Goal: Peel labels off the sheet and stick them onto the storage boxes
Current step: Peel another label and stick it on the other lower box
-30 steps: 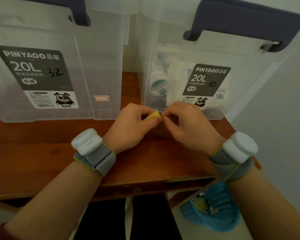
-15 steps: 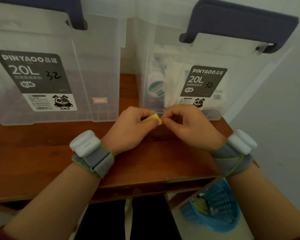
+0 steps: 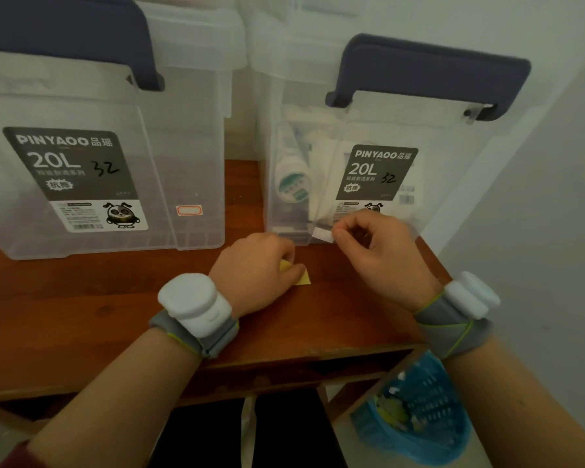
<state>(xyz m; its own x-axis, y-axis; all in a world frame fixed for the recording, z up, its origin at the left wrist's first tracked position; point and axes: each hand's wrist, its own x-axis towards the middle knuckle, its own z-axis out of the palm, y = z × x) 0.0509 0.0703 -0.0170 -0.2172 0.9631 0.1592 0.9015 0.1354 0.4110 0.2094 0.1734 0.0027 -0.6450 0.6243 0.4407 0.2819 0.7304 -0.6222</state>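
Two clear storage boxes with dark handles stand on the wooden table: the left box point(image 3: 190, 136) and the right box point(image 3: 460, 170). A small red-bordered label point(image 3: 189, 210) is stuck low on the left box's front. My right hand point(image 3: 379, 255) pinches a small white label point(image 3: 322, 234) at the lower front of the right box. My left hand point(image 3: 257, 275) rests on the table and holds the yellow backing sheet point(image 3: 299, 276), mostly hidden under the fingers.
The wooden table point(image 3: 81, 315) ends at a front edge just below my wrists. A blue plastic basket point(image 3: 416, 417) sits on the floor at lower right. A pale wall point(image 3: 554, 197) closes in on the right of the right box.
My hands have parted. The right hand pulled a white label off the yellow sheet and raised it to the right box. The left hand dropped to the table with the sheet.
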